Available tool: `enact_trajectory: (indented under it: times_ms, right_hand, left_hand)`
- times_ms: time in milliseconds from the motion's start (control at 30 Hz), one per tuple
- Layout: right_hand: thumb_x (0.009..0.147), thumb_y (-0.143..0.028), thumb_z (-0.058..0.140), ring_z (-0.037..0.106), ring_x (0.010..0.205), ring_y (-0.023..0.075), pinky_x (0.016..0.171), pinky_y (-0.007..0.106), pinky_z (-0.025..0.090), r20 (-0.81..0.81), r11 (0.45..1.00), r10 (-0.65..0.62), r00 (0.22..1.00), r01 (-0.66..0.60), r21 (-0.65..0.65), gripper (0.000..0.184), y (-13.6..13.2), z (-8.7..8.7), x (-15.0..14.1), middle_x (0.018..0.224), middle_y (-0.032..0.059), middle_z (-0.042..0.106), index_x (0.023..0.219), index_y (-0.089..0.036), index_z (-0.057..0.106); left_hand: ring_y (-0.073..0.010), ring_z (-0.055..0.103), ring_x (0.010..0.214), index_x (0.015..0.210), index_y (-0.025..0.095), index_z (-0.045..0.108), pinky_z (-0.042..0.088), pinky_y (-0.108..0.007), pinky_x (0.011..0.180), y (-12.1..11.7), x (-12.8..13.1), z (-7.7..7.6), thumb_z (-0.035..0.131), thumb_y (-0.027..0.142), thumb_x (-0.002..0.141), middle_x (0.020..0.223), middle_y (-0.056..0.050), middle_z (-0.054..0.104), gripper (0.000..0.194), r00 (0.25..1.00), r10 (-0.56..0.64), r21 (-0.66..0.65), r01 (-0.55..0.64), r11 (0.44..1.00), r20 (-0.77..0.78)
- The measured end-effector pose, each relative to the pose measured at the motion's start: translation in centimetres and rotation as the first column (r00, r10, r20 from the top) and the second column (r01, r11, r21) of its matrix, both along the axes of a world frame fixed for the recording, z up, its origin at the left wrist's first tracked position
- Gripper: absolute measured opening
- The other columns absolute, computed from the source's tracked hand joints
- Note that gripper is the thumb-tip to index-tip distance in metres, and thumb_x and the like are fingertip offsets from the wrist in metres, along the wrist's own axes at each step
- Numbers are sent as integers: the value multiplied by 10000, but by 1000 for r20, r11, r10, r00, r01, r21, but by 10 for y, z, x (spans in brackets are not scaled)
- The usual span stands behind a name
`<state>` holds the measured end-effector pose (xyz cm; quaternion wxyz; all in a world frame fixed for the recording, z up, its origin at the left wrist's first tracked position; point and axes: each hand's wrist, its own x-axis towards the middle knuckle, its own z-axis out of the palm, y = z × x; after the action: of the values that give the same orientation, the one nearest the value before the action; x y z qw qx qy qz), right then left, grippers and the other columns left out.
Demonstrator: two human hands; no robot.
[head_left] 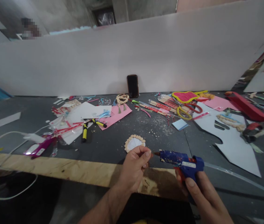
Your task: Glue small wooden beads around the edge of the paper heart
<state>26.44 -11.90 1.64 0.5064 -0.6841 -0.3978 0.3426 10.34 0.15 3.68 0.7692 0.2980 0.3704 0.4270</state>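
Note:
My right hand (200, 189) is wrapped round the handle of a blue hot glue gun (178, 159), whose nozzle points left. A long clear glue stick (239, 176) runs out of its back end toward the right edge. Just off the nozzle, the thumb and fingers of my left hand (135, 166) are pinched together; whatever they hold is too small to make out. Behind that hand, a round white disc (134, 143) with a rim of pale beige bits lies flat on the dark tabletop, its near edge partly covered by my fingers.
A phone (132, 86) leans against the white partition (132, 56). Yellow-handled pliers (84, 132), pink paper (115, 117) and a power strip (40, 147) lie left. Yellow-handled scissors (183, 113), wrapped chopsticks (161, 107), a cut white sheet (234, 149) and a red stapler-like object (248, 107) lie right.

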Motion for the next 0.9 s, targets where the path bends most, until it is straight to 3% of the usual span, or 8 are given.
enact_trajectory:
  times_ms: [67,267,500,633,733,833,900]
  right_hand:
    - [788,-496,575,651,976,217,823,273,533,13,1000,26,1000,-26,-15,469,-1,-1,2,1088,50,693,1184,-244,592]
    - [795,-508,558,604,1073,224,909,311,488,35,998,-48,998,49,-33,489,-2,-3,1,1161,57,660,1210,-250,572]
    - [790,-498,565,640,988,212,824,279,528,52,999,46,998,-44,-29,473,-1,-7,5,1092,60,686,1189,-244,580]
    - [772,-539,562,633,1001,218,820,275,528,55,998,-66,996,67,-20,464,2,3,0,1076,49,692,1130,-247,608]
    - [744,-586,559,665,872,216,721,266,548,49,996,-94,994,93,8,457,10,19,4,957,46,719,1028,-237,639]
    - [751,-607,510,657,678,198,571,262,526,208,996,-77,975,86,-36,445,24,30,23,778,43,712,900,-211,645]
    - [770,-622,442,618,549,193,477,271,475,414,987,-53,909,111,-118,448,34,32,40,613,36,663,765,-209,617]
  left_hand:
    - [-41,393,512,704,129,610,257,-160,458,0,0,1,851,328,541,626,17,559,353,1000,-2,7,2,1000,-7]
    - [-38,384,507,702,131,605,257,-165,463,-1,0,1,846,336,547,631,17,563,352,1000,-5,14,6,1000,-9]
    - [-52,421,542,691,135,604,268,-164,463,0,1,0,844,326,550,639,18,546,338,1000,14,12,-14,1000,-6]
    - [-42,408,527,696,134,603,267,-159,465,0,0,1,845,309,554,632,22,548,330,1000,12,5,-12,1000,18]
    - [-24,364,486,693,128,600,261,-167,464,1,-1,0,830,322,585,658,11,575,320,1000,14,40,-15,999,18]
    - [-19,349,472,705,133,603,257,-177,465,1,-2,-1,817,335,606,666,18,568,311,1000,22,76,-21,997,-7]
    - [-22,343,473,710,138,606,245,-181,463,-1,-3,-2,812,346,611,642,31,541,309,999,25,96,-21,995,-40]
